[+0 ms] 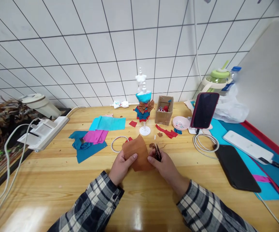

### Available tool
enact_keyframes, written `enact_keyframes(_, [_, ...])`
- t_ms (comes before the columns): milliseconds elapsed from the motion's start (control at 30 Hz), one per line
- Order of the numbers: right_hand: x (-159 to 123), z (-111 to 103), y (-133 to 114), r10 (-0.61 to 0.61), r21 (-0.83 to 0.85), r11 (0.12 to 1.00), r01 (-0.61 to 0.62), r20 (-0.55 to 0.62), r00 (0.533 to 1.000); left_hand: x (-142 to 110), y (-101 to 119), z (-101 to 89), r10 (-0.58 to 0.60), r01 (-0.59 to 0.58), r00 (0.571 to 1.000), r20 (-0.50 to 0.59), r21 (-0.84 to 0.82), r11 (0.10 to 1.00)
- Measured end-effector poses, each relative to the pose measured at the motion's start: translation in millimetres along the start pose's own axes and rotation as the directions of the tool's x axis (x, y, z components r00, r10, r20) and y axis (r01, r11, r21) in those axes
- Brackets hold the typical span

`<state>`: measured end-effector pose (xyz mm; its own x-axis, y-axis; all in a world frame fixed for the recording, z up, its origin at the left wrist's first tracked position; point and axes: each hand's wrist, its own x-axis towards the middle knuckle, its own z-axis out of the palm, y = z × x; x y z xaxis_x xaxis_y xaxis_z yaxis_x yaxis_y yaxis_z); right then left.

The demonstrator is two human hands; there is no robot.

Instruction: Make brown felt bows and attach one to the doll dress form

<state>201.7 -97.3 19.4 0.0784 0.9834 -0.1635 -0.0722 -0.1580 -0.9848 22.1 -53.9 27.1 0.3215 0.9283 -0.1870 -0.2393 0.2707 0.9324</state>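
A brown sheet of crepe paper (139, 156) is held up between my hands, just above the table. My left hand (122, 166) grips its left side, thumb on top. My right hand (164, 164) pinches the right edge and also holds small dark scissors (157, 152), blades pointing up and away; its fingers partly hide them. Brown scraps (152, 145) lie just beyond the scissors. Behind the paper, a small white dress form (144, 129) wears a turquoise top, a brown bow (146, 106) and a blue ruffled skirt with red trim. A white ring (112, 144) lies beside the paper.
Blue, turquoise and magenta paper (95, 137) lies to the left. A cardboard box (164, 119), a pink bowl of beads (181, 123) and red strips (167, 131) sit at the back. Right are a propped phone (205, 110), coiled cable (199, 141) and black tablet-like slab (237, 167).
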Motion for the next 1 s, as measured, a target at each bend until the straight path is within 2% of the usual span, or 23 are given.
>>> enact_keyframes(100, [-1, -1, 0, -0.031, -0.03, 0.999, 0.032, 0.006, 0.999, -3, 5, 2.5, 0.017, -0.018, 0.999, 0.031, 0.039, 0.999])
enact_keyframes(267, [-7, -2, -7, -0.132, -0.038, 0.991, 0.132, -0.003, 0.991, -6, 6, 3.6, 0.031, -0.074, 0.969, 0.245, 0.171, 0.982])
enact_keyframes(333, [-8, -3, -9, -0.188, -0.047, 0.982, 0.185, -0.049, 0.981, -6, 4, 4.2, 0.057, -0.114, 0.962, 0.266, 0.204, 0.972])
enact_keyframes(400, [-9, -5, -10, -0.252, -0.126, 0.962, 0.244, -0.054, 0.966, -6, 3, 4.5, 0.097, -0.154, 0.97, 0.223, 0.253, 0.955])
enact_keyframes(500, [-9, -8, -10, -0.37, -0.319, 0.874, 0.367, 0.053, 0.928, -5, 7, 3.7, 0.203, -0.234, 0.972, 0.116, 0.455, 0.859])
enact_keyframes(567, [-9, -10, -11, -0.429, -0.408, 0.803, 0.434, 0.111, 0.897, -4, 12, 2.7, 0.309, -0.306, 0.945, 0.104, 0.609, 0.732])
enact_keyframes(633, [-8, -11, -12, -0.473, -0.455, 0.757, 0.469, 0.114, 0.874, -3, 16, 1.9, 0.418, -0.36, 0.904, 0.091, 0.691, 0.626])
enact_keyframes(700, [-9, -13, -12, -0.53, -0.498, 0.717, 0.488, 0.065, 0.846, -3, 18, 1.1, 0.501, -0.342, 0.865, -0.021, 0.706, 0.62])
enact_keyframes(733, [-9, -14, -12, -0.561, -0.523, 0.698, 0.489, 0.026, 0.828, -3, 18, 0.5, 0.492, -0.309, 0.866, -0.086, 0.681, 0.664])
enact_keyframes(767, [-10, -15, -12, -0.588, -0.543, 0.684, 0.488, -0.013, 0.809, -4, 17, -0.4, 0.426, -0.264, 0.896, -0.121, 0.626, 0.734])
enact_keyframes(800, [-11, -16, -12, -0.609, -0.555, 0.674, 0.489, -0.042, 0.792, -4, 17, -1.5, 0.297, -0.197, 0.95, -0.101, 0.543, 0.816])
enact_keyframes(833, [-12, -17, -12, -0.625, -0.559, 0.664, 0.497, -0.05, 0.779, -4, 16, -2.8, 0.117, -0.099, 0.993, -0.014, 0.444, 0.891])
enact_keyframes(867, [-13, -17, -12, -0.638, -0.557, 0.65, 0.516, -0.031, 0.77, -5, 15, -4.5, -0.073, 0.029, 0.991, 0.115, 0.343, 0.939])
enact_keyframes(900, [-14, -18, -12, -0.651, -0.552, 0.629, 0.547, 0.011, 0.759, -5, 14, -6.3, -0.232, 0.169, 0.941, 0.246, 0.252, 0.953])
enact_keyframes(933, [-15, -18, -12, -0.665, -0.549, 0.597, 0.585, 0.069, 0.744, -6, 14, -8.2, -0.336, 0.293, 0.875, 0.348, 0.17, 0.941])
enact_keyframes(967, [-16, -18, -13, -0.677, -0.552, 0.555, 0.622, 0.135, 0.724, -6, 13, -10.0, -0.387, 0.385, 0.824, 0.413, 0.092, 0.918])
enact_keyframes(1000, [-17, -17, -13, -0.684, -0.559, 0.51, 0.654, 0.197, 0.702, -6, 13, -11.5, -0.403, 0.442, 0.798, 0.448, 0.02, 0.897])
